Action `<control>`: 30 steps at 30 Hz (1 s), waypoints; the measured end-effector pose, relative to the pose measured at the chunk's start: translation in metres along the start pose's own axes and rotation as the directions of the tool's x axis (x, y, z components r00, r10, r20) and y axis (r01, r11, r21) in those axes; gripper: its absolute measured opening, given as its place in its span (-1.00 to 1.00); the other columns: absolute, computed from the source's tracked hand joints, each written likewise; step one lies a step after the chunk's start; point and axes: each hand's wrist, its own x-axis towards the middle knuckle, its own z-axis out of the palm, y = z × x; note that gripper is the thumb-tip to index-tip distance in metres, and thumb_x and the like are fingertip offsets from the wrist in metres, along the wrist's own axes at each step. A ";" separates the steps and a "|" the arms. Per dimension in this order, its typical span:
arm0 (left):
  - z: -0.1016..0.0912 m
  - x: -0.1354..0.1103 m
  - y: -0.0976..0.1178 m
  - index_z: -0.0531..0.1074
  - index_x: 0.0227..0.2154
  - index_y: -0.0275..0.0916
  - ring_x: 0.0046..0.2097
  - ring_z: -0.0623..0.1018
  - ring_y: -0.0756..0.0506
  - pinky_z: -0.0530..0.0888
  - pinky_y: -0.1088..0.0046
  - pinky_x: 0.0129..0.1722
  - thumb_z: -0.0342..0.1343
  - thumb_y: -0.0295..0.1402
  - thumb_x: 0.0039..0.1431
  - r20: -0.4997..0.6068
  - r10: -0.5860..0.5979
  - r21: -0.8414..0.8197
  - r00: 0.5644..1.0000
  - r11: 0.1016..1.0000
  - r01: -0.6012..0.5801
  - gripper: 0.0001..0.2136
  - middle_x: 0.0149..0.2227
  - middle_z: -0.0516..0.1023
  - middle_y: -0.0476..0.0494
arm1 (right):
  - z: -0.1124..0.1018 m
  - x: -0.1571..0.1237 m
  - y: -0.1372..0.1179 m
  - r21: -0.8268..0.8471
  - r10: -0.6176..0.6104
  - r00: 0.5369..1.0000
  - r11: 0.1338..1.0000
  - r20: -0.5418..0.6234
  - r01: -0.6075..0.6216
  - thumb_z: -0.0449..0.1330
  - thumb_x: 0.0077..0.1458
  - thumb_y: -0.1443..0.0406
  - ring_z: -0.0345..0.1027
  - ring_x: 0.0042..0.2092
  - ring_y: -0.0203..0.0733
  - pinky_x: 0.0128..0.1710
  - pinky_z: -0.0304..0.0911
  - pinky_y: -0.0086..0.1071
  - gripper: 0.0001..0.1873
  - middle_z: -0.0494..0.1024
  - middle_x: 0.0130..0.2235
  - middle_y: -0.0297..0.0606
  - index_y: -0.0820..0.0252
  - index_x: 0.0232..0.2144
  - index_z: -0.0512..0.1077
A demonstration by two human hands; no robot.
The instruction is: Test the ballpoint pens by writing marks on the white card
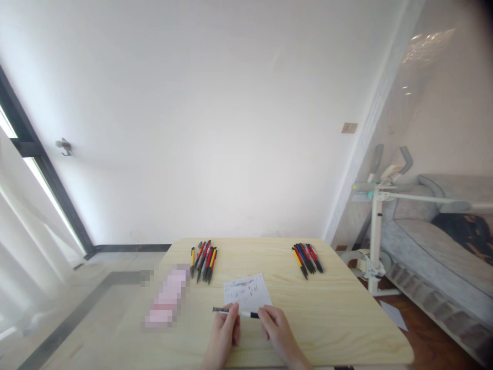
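A white pen with black ends [245, 313] lies level between my hands, just over the near edge of a sheet of paper. My left hand [226, 325] is closed round its barrel toward the clip end. The fingers of my right hand [276, 327] pinch the black end on the other side. Dark and red scribbles cover part of the white paper [250, 292], which lies on the table in front of both hands.
The light wooden table [339, 313] stands near a white wall. Several red, yellow and dark pens [204, 261] lie bunched at its far left, and another bunch of pens [307, 260] at its far right. A blurred pink patch [169, 297] shows at the left edge. Exercise equipment [376, 231] and a grey sofa [423, 241] stand right.
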 end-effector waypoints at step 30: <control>0.003 -0.001 0.003 0.08 -0.85 -0.20 -0.78 0.13 0.09 0.05 0.55 -0.75 -0.11 0.03 0.01 -0.101 0.043 0.020 0.994 0.999 -0.041 -0.50 -0.85 0.05 0.11 | 0.001 0.001 0.007 0.058 -0.007 0.999 0.998 -0.035 0.009 -0.07 0.09 0.02 0.10 -0.62 -0.35 -0.57 0.02 -0.49 -0.53 0.16 -0.71 -0.45 0.17 -0.72 0.13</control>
